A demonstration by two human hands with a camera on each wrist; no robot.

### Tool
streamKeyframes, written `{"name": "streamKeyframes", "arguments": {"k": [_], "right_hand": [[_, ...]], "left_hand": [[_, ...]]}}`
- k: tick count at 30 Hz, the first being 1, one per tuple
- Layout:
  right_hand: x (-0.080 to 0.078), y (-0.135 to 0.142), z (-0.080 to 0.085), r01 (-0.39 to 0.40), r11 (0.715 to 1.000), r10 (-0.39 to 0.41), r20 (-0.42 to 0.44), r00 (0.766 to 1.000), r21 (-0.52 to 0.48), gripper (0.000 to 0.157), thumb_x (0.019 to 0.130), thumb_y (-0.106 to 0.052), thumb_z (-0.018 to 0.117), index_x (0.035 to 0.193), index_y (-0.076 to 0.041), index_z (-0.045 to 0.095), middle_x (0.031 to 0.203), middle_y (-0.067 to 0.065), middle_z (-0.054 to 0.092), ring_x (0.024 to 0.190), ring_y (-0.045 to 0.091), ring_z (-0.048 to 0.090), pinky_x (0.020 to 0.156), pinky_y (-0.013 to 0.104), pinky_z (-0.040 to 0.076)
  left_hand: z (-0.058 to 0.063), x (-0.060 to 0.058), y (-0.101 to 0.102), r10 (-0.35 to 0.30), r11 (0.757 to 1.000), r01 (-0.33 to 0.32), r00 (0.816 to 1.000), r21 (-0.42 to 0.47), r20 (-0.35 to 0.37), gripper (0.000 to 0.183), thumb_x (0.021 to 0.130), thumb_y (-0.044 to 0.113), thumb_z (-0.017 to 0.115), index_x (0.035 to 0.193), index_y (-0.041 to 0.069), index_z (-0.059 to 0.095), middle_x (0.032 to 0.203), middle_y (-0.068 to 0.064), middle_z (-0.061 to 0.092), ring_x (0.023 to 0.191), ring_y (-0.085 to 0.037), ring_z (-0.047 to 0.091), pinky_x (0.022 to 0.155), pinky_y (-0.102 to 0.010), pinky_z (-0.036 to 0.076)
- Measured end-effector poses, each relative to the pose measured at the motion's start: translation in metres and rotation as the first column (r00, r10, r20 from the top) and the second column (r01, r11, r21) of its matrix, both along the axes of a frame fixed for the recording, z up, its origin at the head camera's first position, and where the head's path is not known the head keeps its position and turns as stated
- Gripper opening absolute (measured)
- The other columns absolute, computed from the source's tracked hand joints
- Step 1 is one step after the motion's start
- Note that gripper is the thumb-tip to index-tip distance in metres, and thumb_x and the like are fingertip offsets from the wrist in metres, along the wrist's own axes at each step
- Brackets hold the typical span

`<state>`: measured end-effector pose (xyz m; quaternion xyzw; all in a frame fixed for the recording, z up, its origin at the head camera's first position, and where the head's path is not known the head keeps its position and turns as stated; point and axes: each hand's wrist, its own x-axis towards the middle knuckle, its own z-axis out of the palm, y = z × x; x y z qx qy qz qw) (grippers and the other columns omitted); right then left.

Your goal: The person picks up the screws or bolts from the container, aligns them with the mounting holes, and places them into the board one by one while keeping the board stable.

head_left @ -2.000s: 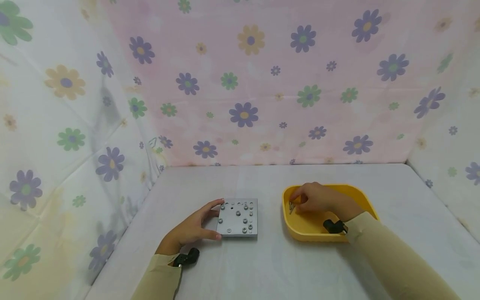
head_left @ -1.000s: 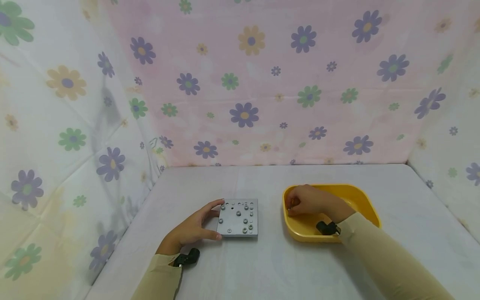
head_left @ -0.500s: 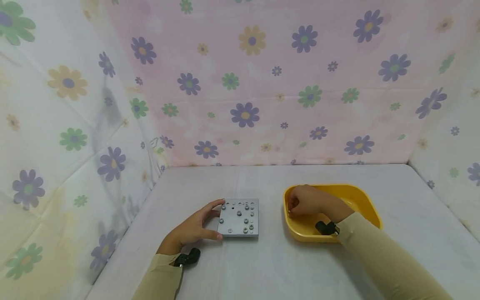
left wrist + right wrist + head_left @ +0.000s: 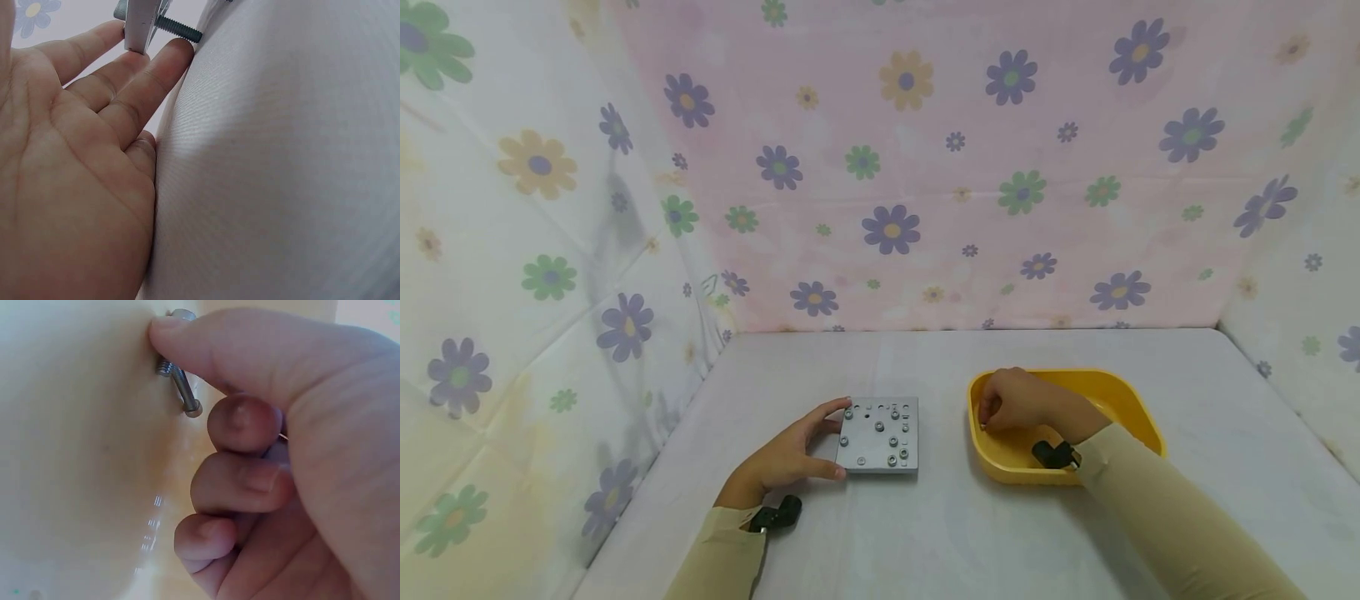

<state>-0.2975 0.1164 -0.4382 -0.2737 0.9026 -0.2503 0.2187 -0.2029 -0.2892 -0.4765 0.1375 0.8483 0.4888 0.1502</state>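
A flat silver metal plate (image 4: 867, 450) with several socket-head screws (image 4: 879, 427) and bare holes lies in the middle of the table. My left hand (image 4: 786, 454) holds its left side, index finger at the far corner, thumb at the near one. In the left wrist view a threaded screw shank (image 4: 179, 28) sticks out beneath the plate's edge (image 4: 140, 25), beside a fingertip. Inside the yellow tray (image 4: 1022, 477), my right hand (image 4: 1018, 400) is at the left wall. In the right wrist view its thumb presses over two small socket-head screws (image 4: 187, 394); the index finger is hidden.
The table (image 4: 925, 533) has a white cloth cover. Flower-patterned fabric walls (image 4: 820, 250) enclose it at the back and both sides. A small black camera sits on each wrist, the right one (image 4: 1055, 455) over the tray's near side.
My right hand has shifted slightly left and lower inside the tray, and the screws seen at its fingertips earlier are now mostly hidden in the head view. The left hand and plate stay put.
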Motion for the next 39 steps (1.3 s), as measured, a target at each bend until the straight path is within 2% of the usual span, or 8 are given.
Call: {"name": "streamKeyframes", "arguments": {"k": [8, 18, 26, 34, 39], "right_hand": [[-0.002, 0.0, -0.001, 0.009, 1.0, -0.008, 0.009, 1.0, -0.018, 0.01, 0.083, -0.02, 0.088, 0.083, -0.026, 0.08, 0.085, -0.008, 0.071, 0.081, 0.017, 0.06, 0.077, 0.034, 0.05], [-0.001, -0.003, 0.001, -0.021, 1.0, 0.021, 0.012, 1.0, -0.017, 0.012, 0.083, -0.018, 0.087, 0.083, -0.027, 0.079, 0.085, -0.008, 0.071, 0.082, 0.017, 0.06, 0.079, 0.034, 0.052], [-0.003, -0.001, 0.003, -0.056, 0.998, 0.056, -0.022, 0.998, -0.006, 0.008, 0.088, -0.015, 0.078, 0.087, -0.023, 0.075, 0.085, -0.006, 0.067, 0.079, 0.017, 0.059, 0.075, 0.032, 0.052], [-0.001, 0.0, 0.006, -0.039, 0.999, 0.038, -0.024, 0.999, -0.013, 0.006, 0.088, -0.017, 0.072, 0.088, -0.023, 0.071, 0.073, -0.002, 0.061, 0.069, 0.016, 0.057, 0.064, 0.029, 0.046], [0.0, 0.002, 0.009, -0.035, 0.998, 0.032, -0.045, 0.998, -0.055, 0.004, 0.087, -0.019, 0.069, 0.091, -0.019, 0.071, 0.072, -0.003, 0.059, 0.067, 0.014, 0.055, 0.062, 0.028, 0.046]], "left_hand": [[0.002, 0.001, 0.001, -0.002, 1.0, 0.002, 1.0, -0.001, 0.001, 0.109, 0.071, 0.027, 0.096, 0.16, 0.037, 0.034, 0.151, -0.002, 0.056, 0.155, -0.029, 0.029, 0.123, -0.068, 0.001], [0.001, 0.0, 0.0, -0.007, 1.0, 0.007, 1.0, 0.008, 0.005, 0.11, 0.07, 0.026, 0.096, 0.161, 0.036, 0.034, 0.151, -0.002, 0.056, 0.155, -0.028, 0.029, 0.124, -0.067, 0.002], [0.0, -0.001, -0.001, -0.011, 1.0, 0.011, 1.0, 0.01, 0.002, 0.11, 0.071, 0.026, 0.096, 0.161, 0.035, 0.033, 0.151, -0.001, 0.055, 0.154, -0.028, 0.03, 0.124, -0.068, 0.002], [0.002, 0.0, 0.0, -0.005, 1.0, 0.005, 1.0, -0.012, -0.009, 0.109, 0.071, 0.028, 0.095, 0.161, 0.037, 0.034, 0.149, -0.001, 0.057, 0.155, -0.028, 0.029, 0.124, -0.068, 0.003], [0.002, 0.0, 0.0, -0.017, 1.0, 0.017, 1.0, -0.001, -0.003, 0.109, 0.071, 0.027, 0.095, 0.161, 0.036, 0.033, 0.15, -0.002, 0.057, 0.154, -0.029, 0.031, 0.124, -0.068, 0.003]]}}
